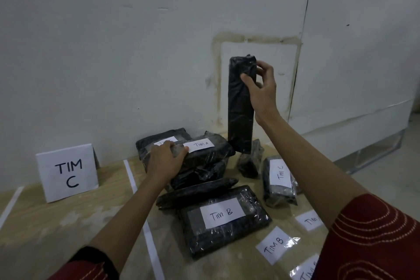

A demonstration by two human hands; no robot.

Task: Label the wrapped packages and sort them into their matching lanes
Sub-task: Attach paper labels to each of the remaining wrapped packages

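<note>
Right hand [261, 88] holds long pack [241, 109] upright above the far pile [200, 173], fingers pinching its top; no label showing, probably next to tag; left hand [166, 159] grips Tim A pack [204, 150], I judge steadying it; spare labels [273, 248] near right.

Left hand [166, 161] low, fingers curled, gripping; right hand [261, 88] raised high, thumb and fingers pinching.
</note>
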